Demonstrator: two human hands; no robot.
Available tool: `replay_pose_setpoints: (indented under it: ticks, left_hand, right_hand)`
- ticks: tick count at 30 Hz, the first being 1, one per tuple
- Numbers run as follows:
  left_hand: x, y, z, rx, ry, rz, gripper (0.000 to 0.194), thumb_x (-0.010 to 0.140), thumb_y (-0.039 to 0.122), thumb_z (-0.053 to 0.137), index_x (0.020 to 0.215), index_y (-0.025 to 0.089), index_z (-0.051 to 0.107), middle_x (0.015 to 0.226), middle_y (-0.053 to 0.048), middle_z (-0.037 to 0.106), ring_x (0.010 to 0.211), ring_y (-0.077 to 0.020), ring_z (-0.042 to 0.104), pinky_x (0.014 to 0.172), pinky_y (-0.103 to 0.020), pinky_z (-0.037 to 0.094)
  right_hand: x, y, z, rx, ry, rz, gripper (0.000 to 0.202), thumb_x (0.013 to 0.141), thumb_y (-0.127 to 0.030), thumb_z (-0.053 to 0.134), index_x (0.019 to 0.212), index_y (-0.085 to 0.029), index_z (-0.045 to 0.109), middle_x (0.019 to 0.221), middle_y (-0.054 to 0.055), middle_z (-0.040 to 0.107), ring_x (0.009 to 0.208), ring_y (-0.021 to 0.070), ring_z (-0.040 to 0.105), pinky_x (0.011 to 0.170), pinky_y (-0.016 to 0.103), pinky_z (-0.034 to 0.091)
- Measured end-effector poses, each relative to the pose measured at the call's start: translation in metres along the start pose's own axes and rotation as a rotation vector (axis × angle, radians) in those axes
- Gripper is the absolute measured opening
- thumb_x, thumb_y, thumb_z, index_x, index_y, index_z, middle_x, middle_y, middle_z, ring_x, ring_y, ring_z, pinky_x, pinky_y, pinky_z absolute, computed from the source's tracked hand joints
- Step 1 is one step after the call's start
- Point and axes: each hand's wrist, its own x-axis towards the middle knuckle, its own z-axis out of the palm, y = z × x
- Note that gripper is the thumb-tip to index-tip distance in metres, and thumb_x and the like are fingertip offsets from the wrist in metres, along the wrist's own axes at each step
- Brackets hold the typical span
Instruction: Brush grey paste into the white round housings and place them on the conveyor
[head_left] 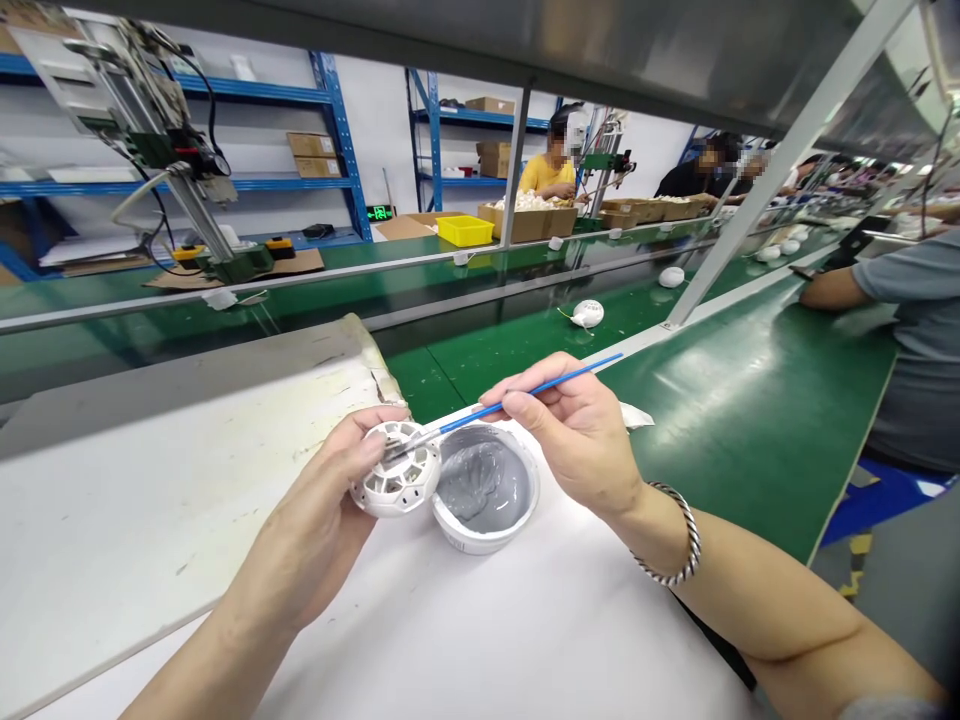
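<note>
My left hand (319, 520) grips a round white plastic housing (399, 490) with slotted openings, its thumb on the top face. A blue-handled brush (536, 388) is pinched between the thumb and fingers of my right hand (574, 430). The brush slants down to the left, and its tip touches the middle of the housing, where some grey shows. Just right of the housing stands a white tub (480, 543) of thick grey paste (484, 480), below the brush handle.
A white board (187, 430) lies at the left. Behind is a green conveyor (487, 335) carrying white housings (587, 314). A slanted metal post (787, 165) rises at the right. A person in grey (919, 330) sits at the right; others work beyond.
</note>
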Motion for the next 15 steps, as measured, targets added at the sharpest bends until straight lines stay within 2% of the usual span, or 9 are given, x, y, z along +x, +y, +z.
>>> replay_pose_setpoints:
  ticks: [4,9,12,15]
  left_hand:
    - [0.0,0.0,0.0,0.025,-0.032,-0.046,0.042,0.069,0.039,0.074,0.108,0.031,0.06,0.089,0.0,0.064,0.083,-0.016,0.057,0.07,-0.021,0.046]
    - [0.0,0.0,0.0,0.006,-0.06,-0.044,0.04,0.07,0.036,0.074,0.107,0.029,0.06,0.088,-0.001,0.065,0.081,-0.0154,0.057,0.069,-0.02,0.045]
    - [0.001,0.002,-0.002,0.004,-0.037,-0.036,0.039,0.069,0.032,0.074,0.106,0.029,0.061,0.09,-0.001,0.065,0.079,-0.0152,0.057,0.068,-0.022,0.046]
    - [0.001,0.002,-0.004,0.017,-0.027,-0.019,0.037,0.068,0.028,0.073,0.103,0.03,0.06,0.09,0.0,0.065,0.076,-0.0159,0.057,0.068,-0.025,0.048]
  right_hand:
    - [-0.001,0.0,-0.001,-0.044,-0.01,-0.015,0.008,0.083,-0.015,0.068,0.082,-0.02,0.061,0.081,-0.002,0.074,0.074,0.0086,0.072,0.073,0.018,0.061]
    - [-0.001,-0.003,-0.006,-0.09,-0.022,-0.055,0.007,0.084,-0.015,0.067,0.083,-0.02,0.062,0.08,-0.003,0.074,0.076,0.0082,0.072,0.074,0.018,0.061]
    - [0.004,-0.011,-0.015,-0.132,-0.015,-0.171,0.006,0.086,-0.016,0.066,0.086,-0.021,0.061,0.083,-0.003,0.074,0.077,0.0093,0.072,0.075,0.021,0.062]
    - [0.01,-0.024,-0.024,-0.163,0.064,-0.321,0.005,0.086,-0.018,0.065,0.087,-0.021,0.062,0.084,-0.003,0.073,0.08,0.0098,0.071,0.075,0.022,0.062]
